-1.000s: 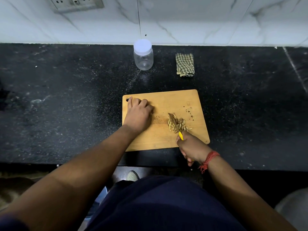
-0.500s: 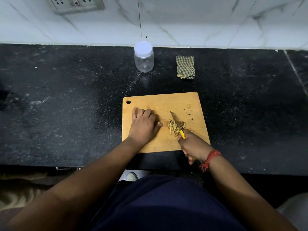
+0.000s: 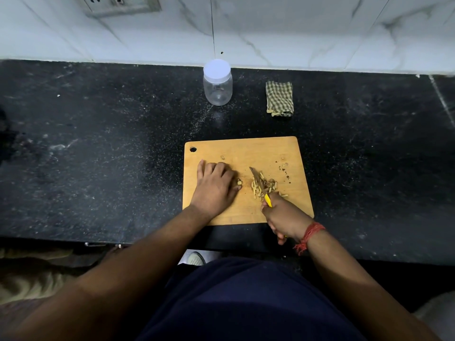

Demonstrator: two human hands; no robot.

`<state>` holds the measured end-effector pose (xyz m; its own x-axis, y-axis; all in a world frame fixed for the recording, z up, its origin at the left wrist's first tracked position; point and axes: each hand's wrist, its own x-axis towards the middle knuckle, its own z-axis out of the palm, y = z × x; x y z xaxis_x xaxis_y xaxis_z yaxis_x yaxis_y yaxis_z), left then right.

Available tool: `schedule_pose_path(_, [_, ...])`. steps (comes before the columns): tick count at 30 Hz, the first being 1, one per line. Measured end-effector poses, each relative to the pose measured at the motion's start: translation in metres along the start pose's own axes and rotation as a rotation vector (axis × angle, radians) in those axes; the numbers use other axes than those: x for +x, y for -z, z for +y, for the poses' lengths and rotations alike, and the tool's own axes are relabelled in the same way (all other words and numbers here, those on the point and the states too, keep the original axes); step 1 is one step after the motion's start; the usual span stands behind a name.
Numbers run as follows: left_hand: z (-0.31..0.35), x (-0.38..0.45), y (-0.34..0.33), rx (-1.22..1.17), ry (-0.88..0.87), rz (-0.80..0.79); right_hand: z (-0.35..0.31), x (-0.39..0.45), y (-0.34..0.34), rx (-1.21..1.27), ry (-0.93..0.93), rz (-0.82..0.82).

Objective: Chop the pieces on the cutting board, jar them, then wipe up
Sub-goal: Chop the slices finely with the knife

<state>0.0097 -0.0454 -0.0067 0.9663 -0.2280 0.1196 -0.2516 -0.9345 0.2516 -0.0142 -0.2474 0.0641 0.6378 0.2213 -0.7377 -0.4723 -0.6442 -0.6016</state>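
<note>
Knife [image 3: 258, 181] clamped in our right hand [image 3: 285, 215], mid-frame over pieces [image 3: 264, 187]. Left hand [image 3: 215, 187] curled on board [image 3: 246, 153], pinching a bit; we risk nicking it.

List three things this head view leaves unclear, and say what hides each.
- Knife handle: mostly covered by the right hand.
- Pieces: too small to identify.
- Left hand fingers: curled under, so whether they pinch the piece at their tips is unclear.
</note>
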Motion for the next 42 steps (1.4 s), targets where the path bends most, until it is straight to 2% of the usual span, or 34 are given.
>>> schedule_pose_path(16, [0.002,0.0,-0.001,-0.023,0.001,-0.015,-0.002,-0.001,-0.012,-0.094,0.018,-0.019])
schedule_pose_path(21, [0.003,-0.006,-0.004,-0.044,-0.007,0.03,-0.001,0.0,-0.018,-0.109,0.009,-0.02])
schedule_pose_path(29, [-0.003,-0.031,-0.012,-0.02,-0.229,0.01,-0.006,0.003,-0.026,-0.08,-0.009,-0.015])
schedule_pose_path(42, [0.003,-0.037,-0.017,-0.037,-0.191,-0.01,-0.009,0.008,-0.032,-0.108,-0.008,-0.007])
